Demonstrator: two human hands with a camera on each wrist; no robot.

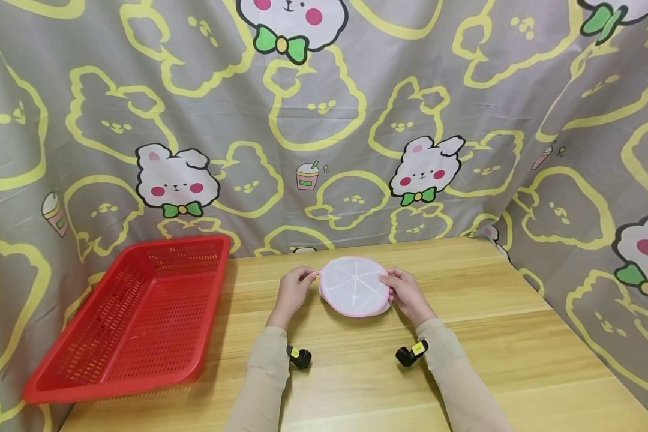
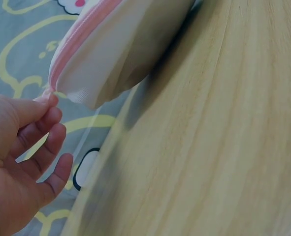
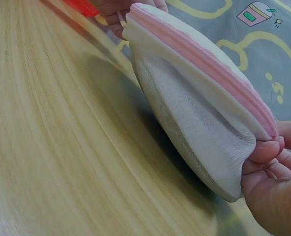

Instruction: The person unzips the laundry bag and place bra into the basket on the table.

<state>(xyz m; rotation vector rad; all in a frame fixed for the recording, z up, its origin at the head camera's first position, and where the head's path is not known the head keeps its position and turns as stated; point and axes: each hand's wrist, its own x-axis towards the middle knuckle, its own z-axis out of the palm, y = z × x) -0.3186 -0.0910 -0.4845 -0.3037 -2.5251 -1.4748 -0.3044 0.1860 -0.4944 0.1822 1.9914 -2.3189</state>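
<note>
A round white mesh laundry bag (image 1: 355,287) with a pink zipper along its rim is held up over the table in both hands. At its left edge, my left hand (image 1: 293,292) pinches a small pink end by the zipper, likely the pull tab, between thumb and forefinger. The left wrist view shows the other fingers of that hand (image 2: 24,157) loosely bent and apart from the bag. My right hand (image 1: 408,294) grips the opposite edge, thumb on top. In the right wrist view the mesh side (image 3: 194,132) bunches beside that hand's fingers, and the zipper (image 3: 204,64) looks closed.
A red plastic basket (image 1: 200,354) with perforated walls stands on the left of the wooden table (image 1: 345,384). A grey curtain (image 1: 351,210) with cartoon animals hangs behind the table and along its sides. Small black cameras (image 1: 408,356) are strapped at both wrists.
</note>
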